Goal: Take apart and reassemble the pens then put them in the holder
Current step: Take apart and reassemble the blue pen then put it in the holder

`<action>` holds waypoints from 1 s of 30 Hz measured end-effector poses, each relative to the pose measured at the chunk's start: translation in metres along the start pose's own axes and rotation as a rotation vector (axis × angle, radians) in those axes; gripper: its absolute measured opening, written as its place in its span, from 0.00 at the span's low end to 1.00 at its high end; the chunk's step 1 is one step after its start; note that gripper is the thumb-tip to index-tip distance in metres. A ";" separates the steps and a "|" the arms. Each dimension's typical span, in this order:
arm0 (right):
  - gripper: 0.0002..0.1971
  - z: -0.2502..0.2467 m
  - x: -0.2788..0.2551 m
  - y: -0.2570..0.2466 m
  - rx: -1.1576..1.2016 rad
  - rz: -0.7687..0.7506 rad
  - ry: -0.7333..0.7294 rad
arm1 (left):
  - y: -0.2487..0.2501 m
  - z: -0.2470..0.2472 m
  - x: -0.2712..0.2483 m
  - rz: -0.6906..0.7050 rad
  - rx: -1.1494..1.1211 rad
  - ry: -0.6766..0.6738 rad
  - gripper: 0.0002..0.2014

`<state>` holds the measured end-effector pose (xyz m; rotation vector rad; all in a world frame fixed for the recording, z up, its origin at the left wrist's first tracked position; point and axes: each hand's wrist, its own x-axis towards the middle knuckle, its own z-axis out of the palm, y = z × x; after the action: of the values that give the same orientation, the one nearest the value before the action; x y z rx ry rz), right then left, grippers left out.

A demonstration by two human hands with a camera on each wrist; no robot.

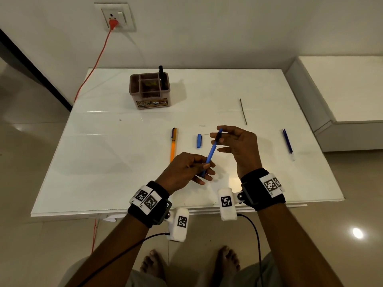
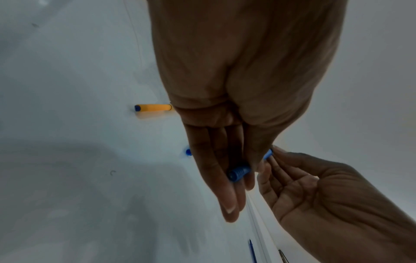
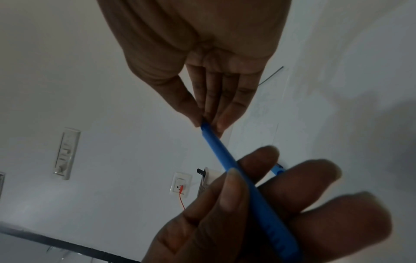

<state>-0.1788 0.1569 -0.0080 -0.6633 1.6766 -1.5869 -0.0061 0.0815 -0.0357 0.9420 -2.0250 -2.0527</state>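
A blue pen barrel (image 1: 211, 153) is held slanted above the white table (image 1: 124, 162). My left hand (image 1: 192, 168) grips its lower end between thumb and fingers; the barrel (image 3: 227, 160) crosses those fingers in the right wrist view. My right hand (image 1: 234, 141) pinches the barrel's upper end, where a dark piece (image 1: 218, 136) shows. The barrel's ribbed end (image 2: 238, 172) pokes out under the left fingers. A blue cap (image 1: 199, 140) lies on the table beside an orange pen (image 1: 173, 145). The brown holder (image 1: 150, 91) stands at the back with a black pen (image 1: 162, 76) in it.
A thin dark refill (image 1: 243, 111) lies at the right rear of the table. A dark blue pen (image 1: 288, 143) lies near the right edge. A red cord (image 1: 97, 61) runs from a wall socket (image 1: 115, 17) down past the table's left corner.
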 end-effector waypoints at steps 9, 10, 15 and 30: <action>0.14 0.002 -0.002 0.000 0.009 0.024 0.033 | 0.002 0.000 -0.001 -0.001 0.014 0.000 0.15; 0.15 0.001 -0.003 -0.002 0.014 0.028 0.022 | 0.002 0.000 -0.002 0.001 0.017 0.000 0.15; 0.14 -0.003 -0.003 -0.012 0.018 0.027 -0.012 | 0.003 0.000 -0.003 -0.007 0.041 -0.009 0.13; 0.10 0.015 -0.011 -0.014 -0.083 -0.033 -0.062 | 0.018 0.007 -0.008 0.070 -0.094 0.108 0.15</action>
<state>-0.1615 0.1550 0.0075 -0.7778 1.7017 -1.5105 -0.0093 0.0894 -0.0169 0.9305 -1.8634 -1.9960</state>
